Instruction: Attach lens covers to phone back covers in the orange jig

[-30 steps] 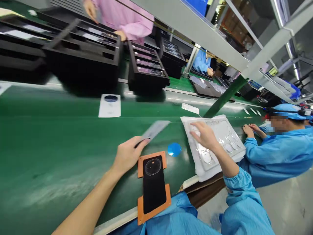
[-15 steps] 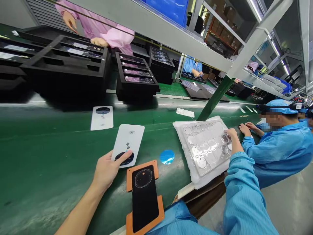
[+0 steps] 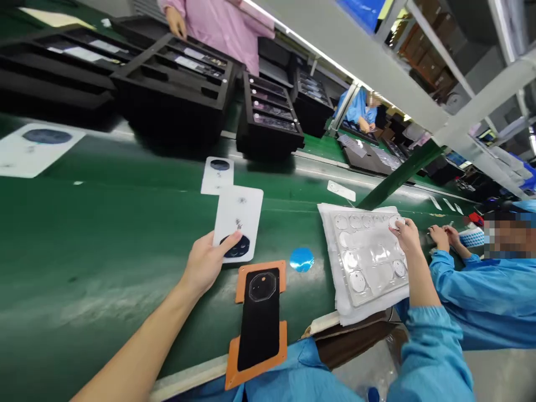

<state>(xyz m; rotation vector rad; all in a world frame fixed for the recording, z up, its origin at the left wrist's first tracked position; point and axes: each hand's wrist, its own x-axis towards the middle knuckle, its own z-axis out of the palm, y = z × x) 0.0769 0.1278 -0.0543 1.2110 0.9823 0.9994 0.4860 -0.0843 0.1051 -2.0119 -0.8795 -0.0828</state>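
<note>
My left hand (image 3: 205, 259) holds a white phone-shaped card (image 3: 245, 209) by its lower left edge, the thumb lying over the dark round print. My right hand (image 3: 408, 237) pinches a white disc (image 3: 396, 223) just above the clear plastic tray (image 3: 372, 296), which has several round pieces in its pockets. Between the hands, a blue round film (image 3: 301, 259) lies on the green bench. Nearer to me is a black phone-shaped plate (image 3: 260, 318) in an orange fixture (image 3: 280, 365), at the bench's front edge.
Black foam trays (image 3: 176, 106) line the back. More white cards (image 3: 37, 148) lie on the green bench (image 3: 125, 223). A slanting green post (image 3: 397, 176) stands behind the clear tray. A co-worker in blue (image 3: 489, 301) sits at the right; others are across the bench.
My right hand has lifted the white disc up from the clear tray. My view has swung left, showing another card at the left. My left hand still holds its card, now close to the card behind.
</note>
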